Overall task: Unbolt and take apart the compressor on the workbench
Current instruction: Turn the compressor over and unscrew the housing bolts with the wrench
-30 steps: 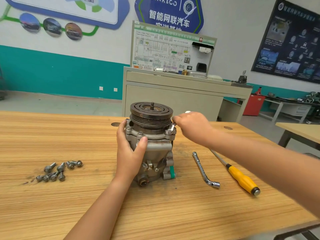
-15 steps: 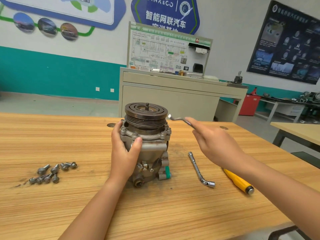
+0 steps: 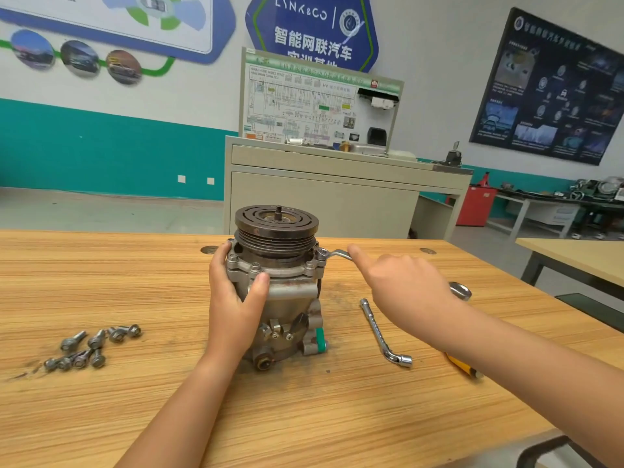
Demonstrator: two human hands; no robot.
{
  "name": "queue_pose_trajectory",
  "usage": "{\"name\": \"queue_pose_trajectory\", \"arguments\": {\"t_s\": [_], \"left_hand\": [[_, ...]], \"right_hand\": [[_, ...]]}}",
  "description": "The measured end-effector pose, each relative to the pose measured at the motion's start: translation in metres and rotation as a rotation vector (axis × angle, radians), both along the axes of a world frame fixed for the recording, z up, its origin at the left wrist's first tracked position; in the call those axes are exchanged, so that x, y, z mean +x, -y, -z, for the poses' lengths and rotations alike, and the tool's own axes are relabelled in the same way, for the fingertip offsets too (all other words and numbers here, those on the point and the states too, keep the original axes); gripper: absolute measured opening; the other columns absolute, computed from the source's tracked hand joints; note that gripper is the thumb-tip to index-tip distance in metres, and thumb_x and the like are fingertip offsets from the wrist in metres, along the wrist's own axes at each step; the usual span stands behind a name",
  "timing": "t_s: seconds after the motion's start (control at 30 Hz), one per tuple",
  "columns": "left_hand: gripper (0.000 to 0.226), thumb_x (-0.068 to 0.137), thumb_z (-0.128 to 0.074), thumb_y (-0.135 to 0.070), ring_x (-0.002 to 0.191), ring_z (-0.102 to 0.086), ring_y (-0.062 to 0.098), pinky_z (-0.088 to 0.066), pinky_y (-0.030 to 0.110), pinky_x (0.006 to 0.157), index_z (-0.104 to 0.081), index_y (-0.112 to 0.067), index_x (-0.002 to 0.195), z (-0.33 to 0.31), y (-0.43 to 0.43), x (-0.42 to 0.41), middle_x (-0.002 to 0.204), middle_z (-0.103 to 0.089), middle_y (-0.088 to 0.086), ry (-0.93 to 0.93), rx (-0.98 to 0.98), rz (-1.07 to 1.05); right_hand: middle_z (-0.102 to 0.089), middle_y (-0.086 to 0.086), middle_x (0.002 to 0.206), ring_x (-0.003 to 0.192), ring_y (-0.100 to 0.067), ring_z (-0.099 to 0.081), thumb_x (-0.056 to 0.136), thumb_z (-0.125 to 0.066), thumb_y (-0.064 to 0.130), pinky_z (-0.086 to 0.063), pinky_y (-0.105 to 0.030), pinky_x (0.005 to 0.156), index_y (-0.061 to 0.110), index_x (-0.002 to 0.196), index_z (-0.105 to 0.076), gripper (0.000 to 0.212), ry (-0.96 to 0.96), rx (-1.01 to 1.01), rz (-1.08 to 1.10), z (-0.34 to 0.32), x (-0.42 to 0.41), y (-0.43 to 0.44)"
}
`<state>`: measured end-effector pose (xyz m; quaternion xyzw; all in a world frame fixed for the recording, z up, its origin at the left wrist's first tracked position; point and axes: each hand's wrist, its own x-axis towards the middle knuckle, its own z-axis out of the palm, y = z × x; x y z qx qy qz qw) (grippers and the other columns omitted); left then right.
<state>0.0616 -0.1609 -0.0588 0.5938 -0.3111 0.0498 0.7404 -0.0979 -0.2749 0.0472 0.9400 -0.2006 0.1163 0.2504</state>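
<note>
Head view: nearest me on the workbench [image 3: 304, 417] lie loose bolts [image 3: 91, 346] to the left. To the right is an L-shaped socket wrench [image 3: 381, 332], with a yellow-handled screwdriver [image 3: 462, 366] half hidden under my right forearm.

Beyond them my left hand [image 3: 236, 298] wraps the compressor [image 3: 287, 298]. The thumb lies across the front just under the bolted flange, and the fingers curl round the far side. The compressor stands upright near the middle of the bench, pulley [image 3: 277, 221] on top.

It is cast metal, so I judge it heavy, rigid and top-heavy, with a surface that may be greasy. The housing below the flange is the place to brace it; the grooved pulley would likely turn under a grip.

My right hand [image 3: 405, 285] holds a ring spanner [image 3: 334, 254]. The forefinger lies straight along the shank, the other fingers are curled over it, and its free end pokes out past my wrist. The ring seems seated on the flange bolt [image 3: 322, 254] at the right, though that detail is too small to be sure.

Half a second ago the spanner was in the air, clear of the compressor; now it is down on that bolt. My left hand's hold looks the same.
</note>
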Motion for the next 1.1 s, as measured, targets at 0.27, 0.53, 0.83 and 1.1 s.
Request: {"name": "queue_pose_trajectory", "arguments": {"t_s": [0.27, 0.53, 0.83, 1.1], "left_hand": [[0.069, 0.068, -0.051, -0.056, 0.129, -0.040, 0.014, -0.037, 0.047, 0.107, -0.027, -0.046, 0.132, -0.001, 0.000, -0.001, 0.140, -0.038, -0.006, 0.004, -0.008, 0.002], [0.073, 0.067, -0.050, -0.056, 0.130, -0.039, 0.015, -0.037, 0.048, 0.107, -0.027, -0.041, 0.135, 0.001, 0.001, 0.000, 0.141, -0.038, -0.003, 0.010, -0.005, 0.000], [0.074, 0.067, -0.051, -0.056, 0.129, -0.042, 0.021, -0.038, 0.051, 0.105, -0.027, -0.042, 0.136, 0.001, 0.002, 0.001, 0.141, -0.040, 0.002, -0.002, -0.012, 0.019], [0.068, 0.067, -0.052, -0.055, 0.129, -0.042, 0.021, -0.040, 0.051, 0.104, -0.029, -0.050, 0.131, 0.002, 0.002, 0.001, 0.141, -0.040, -0.001, -0.013, -0.014, 0.029]], "right_hand": [[-0.034, 0.000, 0.062, 0.048, -0.015, -0.029, 0.087, -0.046, 0.000, -0.025, -0.026, 0.039, 0.009, 0.117, -0.050, 0.031, -0.214, -0.109, 0.023, -0.030, 0.019, -0.019], [-0.045, -0.004, 0.066, 0.046, -0.016, -0.028, 0.088, -0.044, -0.002, -0.022, -0.027, 0.036, -0.001, 0.136, -0.031, 0.049, -0.165, -0.123, 0.019, -0.021, 0.013, -0.011], [-0.035, 0.000, 0.058, 0.046, -0.015, -0.031, 0.095, -0.034, 0.015, -0.023, -0.025, 0.038, 0.005, 0.144, -0.014, 0.054, -0.209, -0.194, -0.005, -0.019, 0.016, 0.005], [-0.038, 0.001, 0.064, 0.053, -0.013, -0.038, 0.090, -0.039, -0.001, -0.027, -0.023, 0.041, 0.009, 0.123, -0.040, 0.035, -0.310, -0.129, -0.006, -0.031, 0.046, 0.043]]}}
